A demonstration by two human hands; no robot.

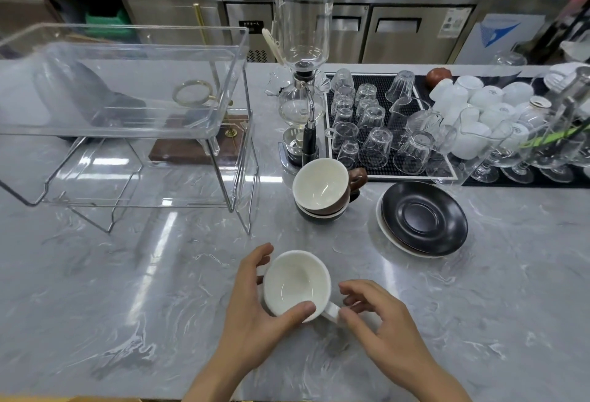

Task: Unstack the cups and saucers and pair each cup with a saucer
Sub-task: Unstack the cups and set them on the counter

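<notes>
Both hands hold the white cup (pixel 295 286): left hand (pixel 252 306) wraps its wall, thumb on the rim, for support; right hand (pixel 380 315) pinches the handle, probably to steer it. Beyond the cup, the brown cup (pixel 319 186) remains nested on a dark one; right of that pair lie the stacked saucers (pixel 423 219).

head view, downward (near), facing counter (pixel 479 306)
</notes>
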